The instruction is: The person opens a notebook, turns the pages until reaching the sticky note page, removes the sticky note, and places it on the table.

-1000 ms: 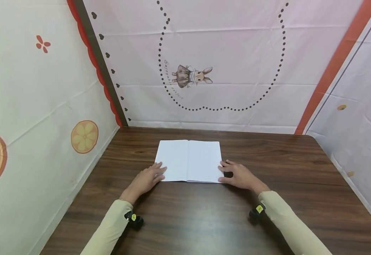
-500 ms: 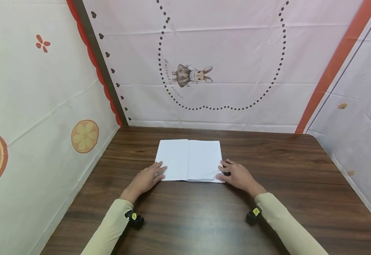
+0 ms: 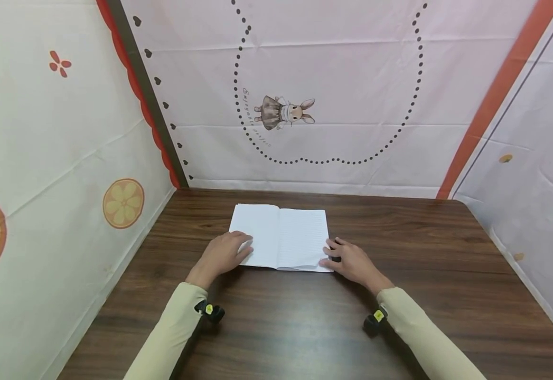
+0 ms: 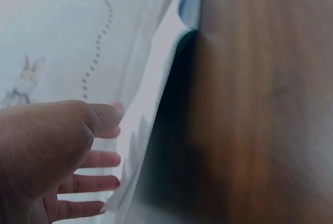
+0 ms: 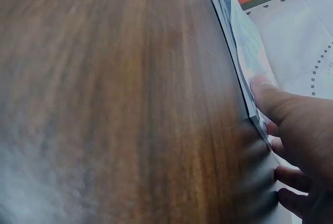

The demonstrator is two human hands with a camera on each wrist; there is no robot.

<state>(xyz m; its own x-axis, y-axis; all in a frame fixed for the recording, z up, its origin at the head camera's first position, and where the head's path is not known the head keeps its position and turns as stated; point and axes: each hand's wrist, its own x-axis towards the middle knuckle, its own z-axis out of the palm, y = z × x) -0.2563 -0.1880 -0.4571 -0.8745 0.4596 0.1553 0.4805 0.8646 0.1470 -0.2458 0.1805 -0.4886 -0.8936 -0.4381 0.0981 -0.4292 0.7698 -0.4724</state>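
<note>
A white lined notebook (image 3: 303, 237) lies open on the table. Its left half is raised a little, with a dark gap beneath it in the left wrist view. My left hand (image 3: 223, 252) holds that half at its outer edge, thumb and fingers showing over the page (image 4: 156, 73); the exact grip is partly hidden. At the near right corner my right hand (image 3: 354, 262) grips the notebook, thumb (image 5: 266, 95) on the page and fingers bent at the outer edge. The right page lifts slightly along its near edge.
Beneath everything is a dark brown wood-grain table (image 3: 300, 327). White printed cloth (image 3: 352, 105) hangs behind its far edge and along both sides. A small black device (image 3: 215, 313) is strapped at the left wrist, and another black device (image 3: 373, 324) at the right.
My left hand has shifted rightward and up, and the notebook's left half has risen with it. Earlier, my right thumb slid slightly inward, ruffling the right page's near edge.
</note>
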